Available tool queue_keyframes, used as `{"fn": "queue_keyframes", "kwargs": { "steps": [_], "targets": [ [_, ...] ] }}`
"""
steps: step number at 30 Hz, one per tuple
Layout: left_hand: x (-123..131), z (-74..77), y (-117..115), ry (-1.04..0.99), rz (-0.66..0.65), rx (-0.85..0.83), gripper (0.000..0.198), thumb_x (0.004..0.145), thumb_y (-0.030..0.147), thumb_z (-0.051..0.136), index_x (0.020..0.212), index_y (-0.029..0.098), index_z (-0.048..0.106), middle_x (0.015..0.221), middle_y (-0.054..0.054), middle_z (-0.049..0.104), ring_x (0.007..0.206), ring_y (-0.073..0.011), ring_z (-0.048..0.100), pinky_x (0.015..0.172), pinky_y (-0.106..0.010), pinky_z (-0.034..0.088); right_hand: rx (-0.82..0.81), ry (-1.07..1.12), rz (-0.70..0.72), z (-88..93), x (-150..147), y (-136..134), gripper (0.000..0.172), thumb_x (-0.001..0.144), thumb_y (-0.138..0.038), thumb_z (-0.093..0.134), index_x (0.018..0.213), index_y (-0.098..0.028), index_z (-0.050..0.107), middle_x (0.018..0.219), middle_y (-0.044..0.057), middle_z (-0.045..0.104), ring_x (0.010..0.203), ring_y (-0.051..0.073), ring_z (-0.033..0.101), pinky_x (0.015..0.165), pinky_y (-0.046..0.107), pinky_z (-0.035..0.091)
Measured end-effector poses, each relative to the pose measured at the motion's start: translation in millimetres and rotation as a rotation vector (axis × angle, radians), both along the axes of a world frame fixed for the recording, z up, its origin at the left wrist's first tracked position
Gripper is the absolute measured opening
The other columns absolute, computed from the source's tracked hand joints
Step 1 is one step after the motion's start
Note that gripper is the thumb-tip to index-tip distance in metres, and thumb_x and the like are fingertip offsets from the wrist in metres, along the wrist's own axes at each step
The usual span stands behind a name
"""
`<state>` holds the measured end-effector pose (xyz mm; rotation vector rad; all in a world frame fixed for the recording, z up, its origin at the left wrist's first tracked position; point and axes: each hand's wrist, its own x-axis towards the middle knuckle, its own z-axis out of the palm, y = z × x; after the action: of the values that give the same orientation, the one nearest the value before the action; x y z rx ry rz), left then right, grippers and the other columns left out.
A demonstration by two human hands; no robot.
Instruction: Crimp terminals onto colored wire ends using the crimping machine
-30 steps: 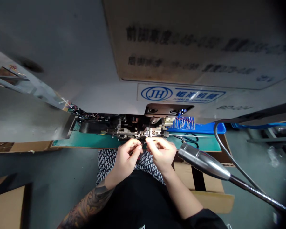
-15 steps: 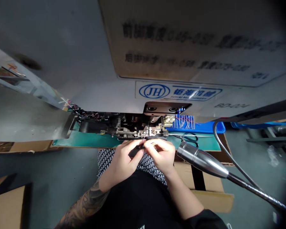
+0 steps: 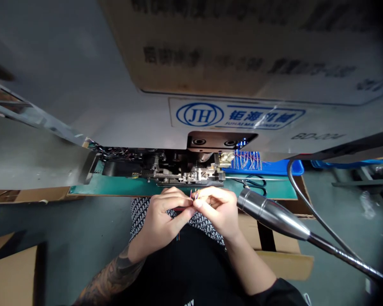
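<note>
The left hand [image 3: 164, 214] and right hand [image 3: 215, 210] are closed, fingertips pinching thin coloured wires [image 3: 194, 194] at 12 o'clock from the palms, near the steel jig [image 3: 198, 175]; the strands look light and limp, so are best held close to their ends.

A green mat [image 3: 115, 187] topping the bench carries the metal mechanism of a machine [image 3: 178, 174] along its rear edge, a blue plastic tray [image 3: 293, 168] of coloured wires [image 3: 247, 160] toward the right rear corner, and scissors [image 3: 253, 182] just in front of the tray.
</note>
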<state>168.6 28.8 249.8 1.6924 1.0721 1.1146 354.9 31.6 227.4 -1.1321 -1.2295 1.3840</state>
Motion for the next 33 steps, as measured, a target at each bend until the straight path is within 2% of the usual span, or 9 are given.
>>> {"fn": "queue_keyframes", "kwargs": {
  "steps": [4,6,9,11,15,18,23,27,33],
  "targets": [
    [0,4.5,-2,0.042,0.029,0.031,0.015,0.095,0.011,0.076,0.082,0.018,0.081,0.084,-0.004,0.082,0.076,-0.0162,0.072,0.074,-0.031,0.056,0.020,-0.038,-0.032,1.2,-1,-3,0.010,0.093,-0.033,0.087,0.090,-0.023,0.085,0.071,0.001,0.074,0.057,0.015,0.062,0.052,0.028,0.052],
    [0,6.5,-3,0.081,0.062,0.020,0.011,0.093,0.010,0.078,0.084,0.017,0.082,0.088,-0.005,0.084,0.070,-0.0138,0.071,0.065,-0.026,0.054,0.029,-0.039,-0.040,2.0,-3,-4,0.011,0.095,-0.032,0.085,0.090,-0.023,0.084,0.072,0.002,0.076,0.057,0.015,0.063,0.052,0.028,0.053],
    [0,9.4,-5,0.105,0.112,-0.036,0.009,0.089,0.010,0.078,0.088,0.017,0.084,0.088,-0.004,0.085,0.055,-0.0090,0.064,0.048,-0.020,0.045,0.076,-0.031,-0.060,4.7,-6,-5,0.010,0.096,-0.028,0.084,0.087,-0.023,0.084,0.071,0.001,0.077,0.056,0.015,0.065,0.052,0.027,0.055],
    [2,10.2,-5,0.058,0.124,-0.090,0.007,0.089,0.013,0.077,0.087,0.016,0.083,0.086,-0.005,0.084,0.053,-0.0092,0.066,0.045,-0.019,0.045,0.123,-0.041,-0.096,7.5,-9,-6,0.010,0.095,-0.025,0.084,0.086,-0.023,0.085,0.071,0.000,0.077,0.055,0.015,0.065,0.051,0.027,0.056],
    [5,6.6,-9,-0.115,0.105,-0.218,0.010,0.094,0.018,0.075,0.086,0.017,0.080,0.085,-0.005,0.082,0.064,-0.0141,0.076,0.057,-0.021,0.060,0.207,-0.089,-0.204,11.7,-16,-8,0.012,0.094,-0.018,0.081,0.084,-0.024,0.085,0.077,0.001,0.082,0.062,0.017,0.073,0.058,0.028,0.062],
    [6,1.9,-12,-0.203,0.138,-0.275,0.008,0.095,0.019,0.076,0.088,0.018,0.079,0.091,-0.006,0.082,0.073,-0.0163,0.078,0.065,-0.025,0.065,0.216,-0.110,-0.281,11.3,-20,-11,0.013,0.092,-0.016,0.079,0.083,-0.023,0.083,0.078,0.001,0.082,0.061,0.017,0.075,0.057,0.027,0.063],
    [7,0.7,-13,-0.308,0.174,-0.339,0.010,0.094,0.020,0.077,0.084,0.019,0.076,0.090,-0.005,0.080,0.078,-0.0162,0.076,0.067,-0.023,0.064,0.294,-0.152,-0.355,9.2,-26,-16,0.011,0.089,-0.010,0.078,0.083,-0.020,0.081,0.077,0.002,0.082,0.056,0.015,0.073,0.055,0.025,0.062],
    [7,4.3,-10,-0.297,0.155,-0.333,0.009,0.091,0.018,0.076,0.082,0.019,0.073,0.084,-0.003,0.075,0.072,-0.0142,0.072,0.062,-0.022,0.060,0.362,-0.174,-0.332,12.4,-26,-14,0.012,0.088,-0.009,0.079,0.083,-0.019,0.081,0.076,0.003,0.082,0.057,0.015,0.074,0.056,0.024,0.060],
    [9,6.6,-9,-0.230,0.150,-0.297,0.011,0.089,0.016,0.073,0.079,0.018,0.070,0.081,-0.003,0.073,0.067,-0.0138,0.070,0.060,-0.022,0.058,0.263,-0.124,-0.287,14.5,-25,-15,0.010,0.090,-0.012,0.079,0.084,-0.020,0.081,0.075,0.002,0.080,0.057,0.015,0.071,0.055,0.024,0.059]
  ]
}}
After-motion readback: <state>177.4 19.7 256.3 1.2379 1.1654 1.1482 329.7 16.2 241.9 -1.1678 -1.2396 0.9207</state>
